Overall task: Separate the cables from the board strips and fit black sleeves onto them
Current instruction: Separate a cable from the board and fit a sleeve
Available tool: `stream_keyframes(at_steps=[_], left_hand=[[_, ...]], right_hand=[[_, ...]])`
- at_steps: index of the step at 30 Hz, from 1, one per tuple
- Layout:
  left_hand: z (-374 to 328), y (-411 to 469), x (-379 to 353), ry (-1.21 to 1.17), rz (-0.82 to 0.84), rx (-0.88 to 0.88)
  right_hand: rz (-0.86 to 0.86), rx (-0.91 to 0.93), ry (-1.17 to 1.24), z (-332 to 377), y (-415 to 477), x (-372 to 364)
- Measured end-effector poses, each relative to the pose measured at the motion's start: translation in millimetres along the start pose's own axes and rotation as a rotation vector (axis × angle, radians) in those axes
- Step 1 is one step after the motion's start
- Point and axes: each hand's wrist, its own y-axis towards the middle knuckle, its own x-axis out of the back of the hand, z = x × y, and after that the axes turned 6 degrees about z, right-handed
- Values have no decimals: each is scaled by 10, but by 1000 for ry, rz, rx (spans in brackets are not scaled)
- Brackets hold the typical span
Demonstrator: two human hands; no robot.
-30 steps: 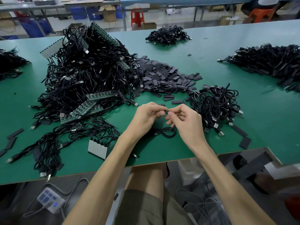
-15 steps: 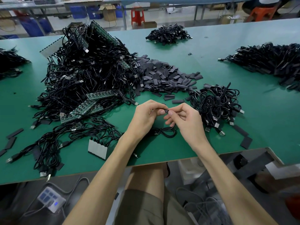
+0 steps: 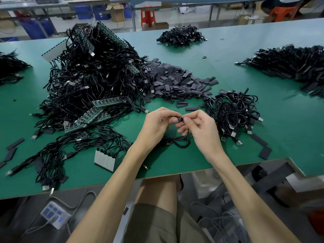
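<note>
Left hand [image 3: 158, 122]: fingers curled, thumb and forefinger pinched on one end of a black cable [image 3: 181, 142]; what exactly sits at the pinch is too small to tell.
Right hand [image 3: 199, 127]: fingers curled, fingertips meeting those of the left hand at the same small dark piece, so both hands close on the cable end between them, above the near middle of the green table [image 3: 289, 106].
Cable in hand: hangs from the pinch past the right palm, then loops on the table just near of the hands, between the two wrists.
Board strips [image 3: 94, 116]: green, lying left of the left hand, at the near foot of a large tangled cable heap [image 3: 94, 74] that rises to the far left; another strip leans at the heap's far top.
White strip [image 3: 104, 161]: near left of the left forearm, with cables attached on its far edge.
Black sleeves [image 3: 177, 81]: loose flat pieces piled far of the hands, touching the heap's right side; a few singles lie just far of the fingertips.
Small cable bundle [image 3: 233, 111]: just right of the right hand, plugs showing at its near edge.
Stray sleeves: near right of that bundle, and at the table's left edge.
Further cable piles: far centre, far right, far left.
</note>
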Motion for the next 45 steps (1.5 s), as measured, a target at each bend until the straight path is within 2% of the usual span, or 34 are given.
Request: stream_keyframes(at_steps=[17,24,31,45], left_hand=[[3,-3,-4,-17,14,-22],[-10,6,3,-245,-36,81],[13,8,5,-313,-141,108],[38,-8,16,-418,-137,65]], right_hand=[[12,-11,-2,-9,-7,32],[-31,1,22,-6,-9,23],[-38,-7,11,-13,-2,26],[-5,16,20,4,-16,36]])
